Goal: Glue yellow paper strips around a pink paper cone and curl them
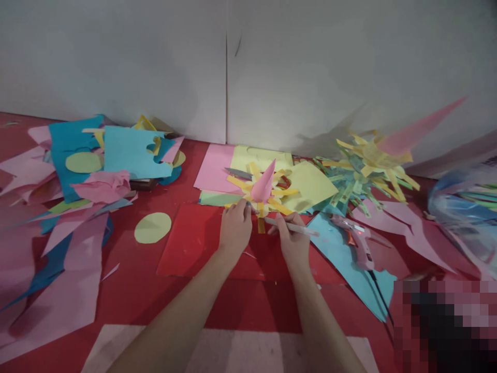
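Note:
A paper flower with a pink paper cone at its centre and yellow strip petals stands in front of me. My left hand is closed at its near left edge, fingers pinching the petals. In my right hand is a slim white pen, its end pointing left to a yellow strip that hangs from the flower's front. Both hands are above a red sheet. Behind the flower, partly covered by it, lie scissors with a dark blade.
A pink glue gun with a black cord rests on blue paper at right. Behind it is a larger paper flower with a tall pink cone. Paper scraps heap up at left. A yellow disc lies nearby. White wall behind.

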Demonstrator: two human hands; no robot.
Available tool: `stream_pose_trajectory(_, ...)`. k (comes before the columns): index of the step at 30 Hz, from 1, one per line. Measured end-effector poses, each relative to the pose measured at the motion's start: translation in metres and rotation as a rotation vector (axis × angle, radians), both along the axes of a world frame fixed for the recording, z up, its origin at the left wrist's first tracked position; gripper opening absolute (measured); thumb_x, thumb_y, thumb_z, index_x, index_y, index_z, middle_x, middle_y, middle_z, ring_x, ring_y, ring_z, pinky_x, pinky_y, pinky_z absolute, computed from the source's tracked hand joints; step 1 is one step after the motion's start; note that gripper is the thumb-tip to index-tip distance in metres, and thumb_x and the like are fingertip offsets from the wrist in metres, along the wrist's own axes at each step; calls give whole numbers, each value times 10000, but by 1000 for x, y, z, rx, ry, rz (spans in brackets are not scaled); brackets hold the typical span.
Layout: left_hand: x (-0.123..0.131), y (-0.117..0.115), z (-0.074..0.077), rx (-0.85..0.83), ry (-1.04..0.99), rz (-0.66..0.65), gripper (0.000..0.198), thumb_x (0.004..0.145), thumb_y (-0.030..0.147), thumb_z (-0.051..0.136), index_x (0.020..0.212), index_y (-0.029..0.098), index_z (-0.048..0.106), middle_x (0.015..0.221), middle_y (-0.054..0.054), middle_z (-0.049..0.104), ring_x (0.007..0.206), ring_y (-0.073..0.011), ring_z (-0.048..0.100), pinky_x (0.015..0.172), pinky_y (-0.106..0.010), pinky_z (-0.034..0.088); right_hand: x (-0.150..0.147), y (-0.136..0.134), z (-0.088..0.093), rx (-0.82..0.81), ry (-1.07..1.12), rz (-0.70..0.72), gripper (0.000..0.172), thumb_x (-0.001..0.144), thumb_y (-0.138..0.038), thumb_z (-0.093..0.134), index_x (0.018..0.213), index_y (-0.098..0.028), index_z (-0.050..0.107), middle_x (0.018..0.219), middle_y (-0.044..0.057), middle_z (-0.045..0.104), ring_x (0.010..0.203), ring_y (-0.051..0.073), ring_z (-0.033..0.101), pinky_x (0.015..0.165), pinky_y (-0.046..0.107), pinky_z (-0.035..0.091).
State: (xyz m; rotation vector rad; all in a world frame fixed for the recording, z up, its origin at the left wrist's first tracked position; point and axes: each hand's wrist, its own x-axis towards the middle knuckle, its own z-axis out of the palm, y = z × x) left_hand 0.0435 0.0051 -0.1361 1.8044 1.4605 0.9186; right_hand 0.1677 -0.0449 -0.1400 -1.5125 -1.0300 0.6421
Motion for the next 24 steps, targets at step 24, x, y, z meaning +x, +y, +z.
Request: stream_pose_trajectory(24,0,0,0,7,-2,-4,227,903,190,325,770,217,507,848,-5,689,836,-173,611,804,-317,412,-2,-1,4,-2,43,-24,268,805,-395,564,665,-222,415,452,-62,553,459,131,558,550,249,429)
